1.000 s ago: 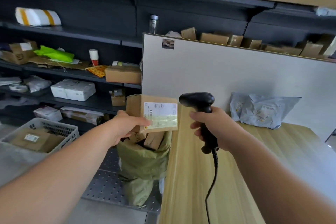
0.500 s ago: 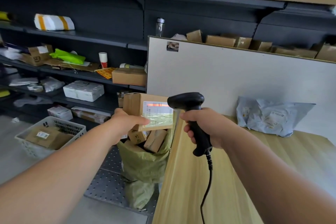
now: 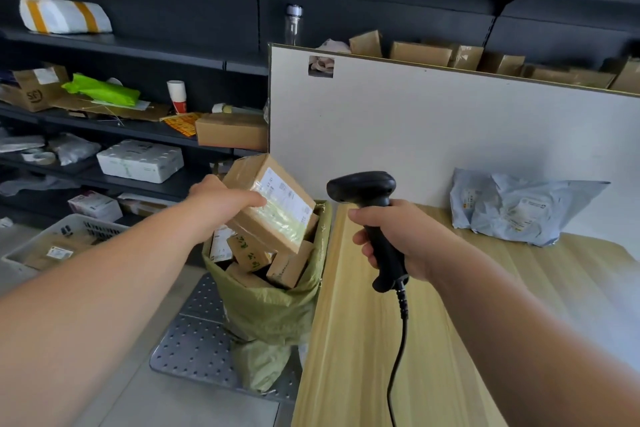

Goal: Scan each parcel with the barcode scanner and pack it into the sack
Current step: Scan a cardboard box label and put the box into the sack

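The left hand (image 3: 221, 199) grips a cardboard parcel (image 3: 273, 203), fingers wrapped round its near edge, thumb across the taped label. The box is tilted, label up, right over the open mouth of the green sack (image 3: 273, 305), touching the boxes already piled inside. The sack stands on the floor against the left edge of the wooden surface (image 3: 433, 340). The right hand (image 3: 398, 239) has its fingers closed round the grip of the black barcode scanner (image 3: 367, 211), held upright above the surface, cord trailing down. Grey mailer bags (image 3: 516, 206) lie at the far end, against the white board (image 3: 415, 128).
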A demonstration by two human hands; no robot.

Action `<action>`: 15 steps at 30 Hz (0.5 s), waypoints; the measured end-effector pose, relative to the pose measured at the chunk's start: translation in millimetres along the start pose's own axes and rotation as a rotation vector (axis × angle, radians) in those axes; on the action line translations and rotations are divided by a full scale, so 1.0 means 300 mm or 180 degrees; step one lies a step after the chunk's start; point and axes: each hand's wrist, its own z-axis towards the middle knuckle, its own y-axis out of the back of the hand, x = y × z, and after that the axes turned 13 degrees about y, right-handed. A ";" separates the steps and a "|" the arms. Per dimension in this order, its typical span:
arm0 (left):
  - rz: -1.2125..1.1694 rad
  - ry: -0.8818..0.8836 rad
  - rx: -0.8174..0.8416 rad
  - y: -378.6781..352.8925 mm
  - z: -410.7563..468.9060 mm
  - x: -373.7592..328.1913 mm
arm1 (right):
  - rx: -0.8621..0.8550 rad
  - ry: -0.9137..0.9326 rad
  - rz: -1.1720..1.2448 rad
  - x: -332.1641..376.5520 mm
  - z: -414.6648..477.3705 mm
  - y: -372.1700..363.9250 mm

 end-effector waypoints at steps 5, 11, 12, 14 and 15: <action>0.0323 -0.0203 0.0291 -0.027 0.190 -0.031 | -0.0210 -0.0242 0.0008 -0.063 0.149 -0.049; 0.0897 -0.0230 0.0758 -0.150 0.518 -0.055 | -0.0597 -0.0690 0.0014 -0.158 0.380 -0.149; 0.0983 -0.0214 0.0826 -0.173 0.574 -0.064 | -0.0671 -0.0760 0.0021 -0.169 0.420 -0.163; 0.1145 -0.0147 0.0910 -0.212 0.675 -0.088 | -0.0831 -0.0880 0.0043 -0.190 0.498 -0.185; 0.1250 -0.0130 0.0922 -0.231 0.718 -0.101 | -0.0907 -0.0933 0.0052 -0.200 0.534 -0.195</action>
